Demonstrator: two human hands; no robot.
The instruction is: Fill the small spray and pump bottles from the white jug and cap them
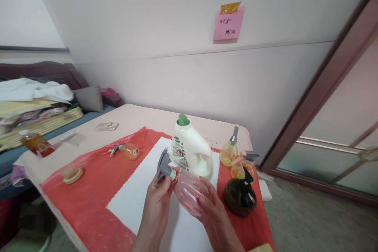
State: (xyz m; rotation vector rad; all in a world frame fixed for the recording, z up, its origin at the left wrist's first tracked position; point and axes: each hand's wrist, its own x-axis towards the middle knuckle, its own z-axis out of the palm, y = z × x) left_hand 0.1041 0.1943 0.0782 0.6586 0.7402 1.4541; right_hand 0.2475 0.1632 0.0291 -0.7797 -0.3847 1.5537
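A clear pink spray bottle [189, 191] is tilted on its side between my two hands, above a white sheet. My left hand [161, 191] is closed at its neck, by the grey trigger spray head [163, 164]. Around the bottle's body my right hand [211, 201] is wrapped. Just behind stands a large cream detergent jug [195, 149], uncapped, with green showing in its mouth. To the right are a yellow spray bottle [228, 152], an orange spray bottle [243, 167] and a dark green pump bottle [240, 197].
A red cloth [85, 183] and the white sheet [132, 193] cover part of the table. On the left lie a small orange spray bottle [130, 151], a round lid [73, 175] and a bottle of amber liquid [35, 143]. A wall [153, 82] rises behind; a sliding door [330, 157] stands right.
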